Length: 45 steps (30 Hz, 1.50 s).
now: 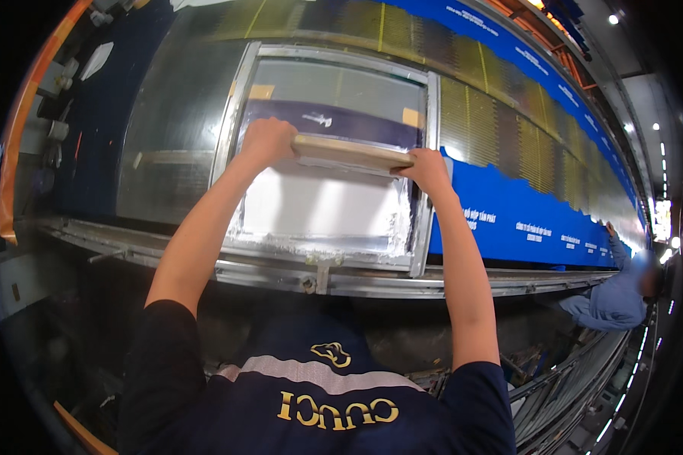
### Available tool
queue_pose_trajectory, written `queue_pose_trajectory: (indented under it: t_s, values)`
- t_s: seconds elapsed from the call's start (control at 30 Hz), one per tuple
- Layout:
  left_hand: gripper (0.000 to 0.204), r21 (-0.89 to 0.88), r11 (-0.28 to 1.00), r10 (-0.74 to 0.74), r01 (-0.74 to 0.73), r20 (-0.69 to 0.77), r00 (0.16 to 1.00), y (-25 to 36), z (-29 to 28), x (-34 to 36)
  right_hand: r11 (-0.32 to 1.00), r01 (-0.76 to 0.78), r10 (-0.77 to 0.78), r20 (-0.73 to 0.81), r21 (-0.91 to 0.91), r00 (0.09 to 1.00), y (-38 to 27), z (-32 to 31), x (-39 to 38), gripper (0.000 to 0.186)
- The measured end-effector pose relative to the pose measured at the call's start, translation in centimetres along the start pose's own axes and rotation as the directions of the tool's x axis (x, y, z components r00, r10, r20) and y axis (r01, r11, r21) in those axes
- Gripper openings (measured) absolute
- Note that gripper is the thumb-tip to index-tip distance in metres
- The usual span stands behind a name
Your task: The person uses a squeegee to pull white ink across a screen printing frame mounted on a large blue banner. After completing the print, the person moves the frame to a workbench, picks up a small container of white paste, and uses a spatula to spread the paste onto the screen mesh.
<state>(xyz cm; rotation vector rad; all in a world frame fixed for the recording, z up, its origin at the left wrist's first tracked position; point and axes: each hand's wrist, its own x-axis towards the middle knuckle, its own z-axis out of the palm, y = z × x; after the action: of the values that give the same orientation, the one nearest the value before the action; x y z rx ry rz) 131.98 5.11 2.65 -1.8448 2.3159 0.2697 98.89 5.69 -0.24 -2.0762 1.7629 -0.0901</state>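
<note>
Both hands grip the ends of a long wooden-handled squeegee (350, 152) that lies across a metal-framed printing screen (433, 114). My left hand (269, 142) is wrapped round its left end. Around the right end curl the fingers of my right hand (428, 168). White ink (326, 212) covers the near part of the mesh, on my side of the squeegee. Beyond it the mesh is see-through over something dark, with a white smear (317, 119) on it. The squeegee's lower edge is hard to make out.
A metal rail (357, 282) runs along the table's near edge. Blue sheeting (470, 227) with white print lies to the right, beside yellowish ridged panels (501, 136). At the far right a person in blue (615, 299) stands by the table. An orange strip (23, 114) borders the left.
</note>
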Motion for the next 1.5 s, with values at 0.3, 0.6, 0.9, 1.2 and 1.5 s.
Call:
queue_pose_trajectory:
  t_s: [0.3,0.6,0.9,1.2,1.5]
  values:
    - [0.009,-0.127,0.990,0.033,-0.066,-0.251,0.967,2.1,6.6,-14.8,0.986,0.109,-0.078,-0.233,0.123,0.969,-1.6,6.9,-13.7,0.023]
    - [0.040,-0.111,0.977,0.138,-0.182,-0.321,0.937,2.0,7.2,-22.5,0.965,0.261,-0.230,-0.395,0.025,0.890,-4.4,7.4,-21.6,0.038]
    - [0.035,-0.127,0.981,0.157,-0.144,0.105,0.982,-3.0,-1.5,-1.0,0.969,0.126,-0.117,0.055,-0.212,0.992,-1.3,-2.6,-0.8,0.043]
    - [0.016,-0.132,0.991,0.039,-0.031,0.059,0.998,-0.9,1.3,-6.1,0.995,0.095,-0.098,-0.126,-0.032,0.987,-0.8,3.6,-5.8,0.029]
    - [0.023,-0.168,0.981,0.109,-0.096,0.070,0.992,-1.5,2.9,-10.1,0.962,0.252,-0.265,-0.147,-0.103,0.953,-2.3,2.2,-9.5,0.023]
